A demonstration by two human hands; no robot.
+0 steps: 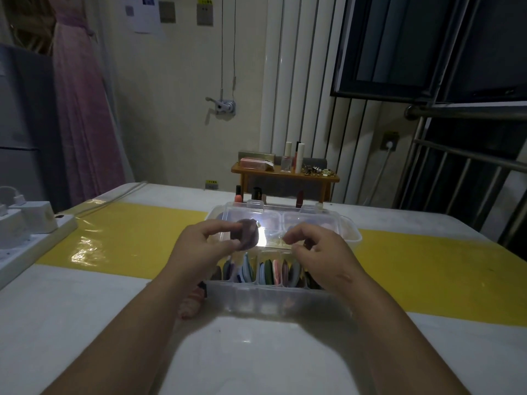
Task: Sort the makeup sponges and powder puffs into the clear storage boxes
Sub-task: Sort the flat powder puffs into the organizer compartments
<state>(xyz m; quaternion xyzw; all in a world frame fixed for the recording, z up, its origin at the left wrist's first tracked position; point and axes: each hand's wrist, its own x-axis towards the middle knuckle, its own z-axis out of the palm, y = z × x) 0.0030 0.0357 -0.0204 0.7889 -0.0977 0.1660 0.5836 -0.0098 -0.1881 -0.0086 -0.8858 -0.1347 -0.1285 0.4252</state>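
A clear storage box (273, 295) stands on the table before me, its compartments packed with several upright powder puffs (271, 270) in green, pink, blue and dark tones. Its open lid (285, 223) leans back behind it. My left hand (205, 246) pinches a dusky purple puff (248, 233) above the box's far left part. My right hand (316, 249) hovers over the right side with curled fingers; whether it holds anything is unclear. A pinkish puff (192, 305) lies on the table by the box's left front corner, partly under my left forearm.
A white power strip with chargers (25, 229) sits at the left table edge. Behind the box stand nail polish and lipsticks (256, 193) and a small wooden shelf (285, 173) with cosmetics. A yellow band (128, 238) crosses the white table.
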